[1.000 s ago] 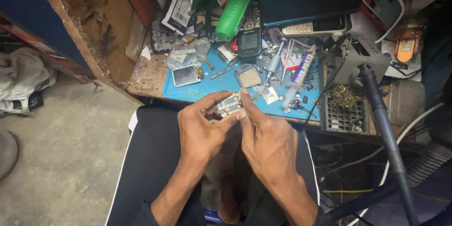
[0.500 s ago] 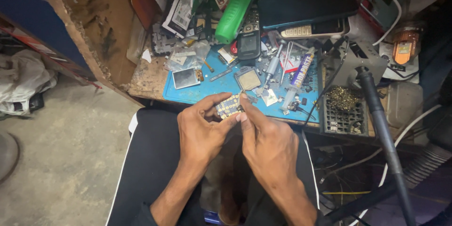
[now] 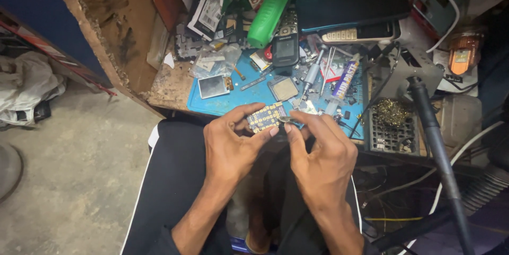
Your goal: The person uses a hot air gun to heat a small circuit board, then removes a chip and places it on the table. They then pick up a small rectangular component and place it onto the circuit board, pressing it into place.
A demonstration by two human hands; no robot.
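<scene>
My left hand (image 3: 229, 146) pinches a small phone circuit board (image 3: 265, 117) with rows of gold key contacts, holding it just above my lap at the front edge of a blue work mat (image 3: 254, 94). My right hand (image 3: 321, 154) is closed around thin metal tweezers (image 3: 289, 120) whose tips touch the board's right edge. Both hands hover over my black trousers, close together.
The blue mat carries a small screen (image 3: 214, 86), a square chip part (image 3: 283, 89), a screwdriver (image 3: 312, 74), a glue tube (image 3: 343, 82) and a dark phone (image 3: 285, 48). A green bottle (image 3: 270, 8) lies behind. A brass wool holder (image 3: 392, 122) and black arm (image 3: 432, 143) stand right.
Both hands stay together on the board; the fingers have shifted only slightly. The view has drifted a little.
</scene>
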